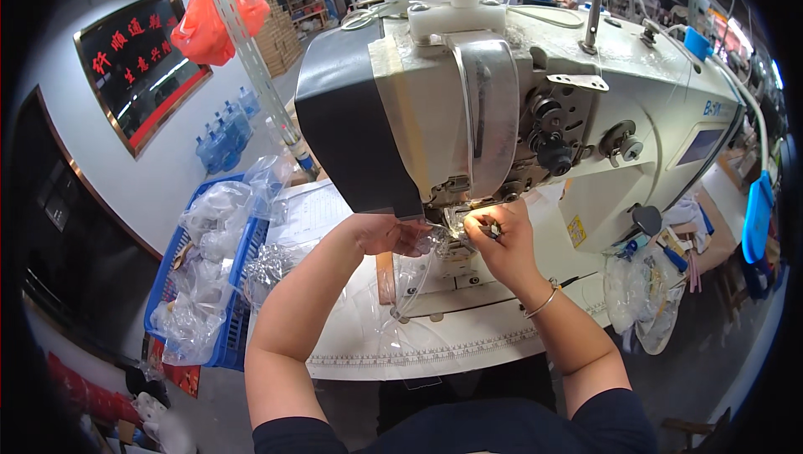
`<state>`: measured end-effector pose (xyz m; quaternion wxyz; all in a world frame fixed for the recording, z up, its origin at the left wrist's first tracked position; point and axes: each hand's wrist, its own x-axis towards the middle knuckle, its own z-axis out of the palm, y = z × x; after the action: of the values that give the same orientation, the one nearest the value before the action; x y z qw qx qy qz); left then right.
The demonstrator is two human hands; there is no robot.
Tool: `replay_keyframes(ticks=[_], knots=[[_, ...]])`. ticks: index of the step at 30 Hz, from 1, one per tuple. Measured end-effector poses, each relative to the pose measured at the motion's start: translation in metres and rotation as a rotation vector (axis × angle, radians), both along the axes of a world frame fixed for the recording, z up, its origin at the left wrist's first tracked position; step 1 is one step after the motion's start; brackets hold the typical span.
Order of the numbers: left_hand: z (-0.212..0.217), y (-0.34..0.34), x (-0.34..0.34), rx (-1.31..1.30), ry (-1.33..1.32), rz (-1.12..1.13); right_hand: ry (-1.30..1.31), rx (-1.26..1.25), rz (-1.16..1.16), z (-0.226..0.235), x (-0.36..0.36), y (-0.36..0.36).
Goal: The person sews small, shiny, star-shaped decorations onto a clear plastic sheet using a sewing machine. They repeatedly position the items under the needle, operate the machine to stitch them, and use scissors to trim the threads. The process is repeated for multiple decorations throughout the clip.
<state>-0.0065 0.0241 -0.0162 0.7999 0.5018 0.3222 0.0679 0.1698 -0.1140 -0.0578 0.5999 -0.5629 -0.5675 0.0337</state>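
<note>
An industrial sewing machine (435,111) fills the middle, its lamp lighting the needle area. To the left of the needle, my left hand (391,235) is closed on a clear plastic piece (410,278), which hangs down over the machine bed. The fingertips there are partly hidden behind the plastic. At the right of the needle, my right hand (508,245) is curled with thumb and fingers together. From its grip shows a small dark metal tool (493,231), mostly covered by the fingers, so its kind is unclear.
A blue basket (237,303) full of clear plastic pieces stands left of the white table (335,362), which has a ruler strip along its front. Paper sheets (309,213) lie behind my left forearm. More clear plastic (640,287) hangs at the right, near a blue-handled tool (674,257).
</note>
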Motion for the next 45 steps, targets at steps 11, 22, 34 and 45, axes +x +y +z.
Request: replay_keyframes(ticks=[11, 22, 34, 45], knots=[[-0.002, -0.002, 0.001, 0.03, -0.001, -0.002, -0.05, 0.044, -0.079, 0.003, -0.002, -0.001], [-0.003, 0.005, -0.001, -0.028, -0.024, -0.052, -0.026, -0.001, -0.04, 0.003, 0.002, -0.001], [-0.003, 0.015, 0.001, 0.062, -0.009, -0.117, -0.035, -0.027, -0.044, 0.004, 0.002, -0.001], [-0.004, 0.014, -0.001, 0.097, -0.04, -0.116, 0.059, -0.039, -0.001, 0.002, 0.0, 0.001]])
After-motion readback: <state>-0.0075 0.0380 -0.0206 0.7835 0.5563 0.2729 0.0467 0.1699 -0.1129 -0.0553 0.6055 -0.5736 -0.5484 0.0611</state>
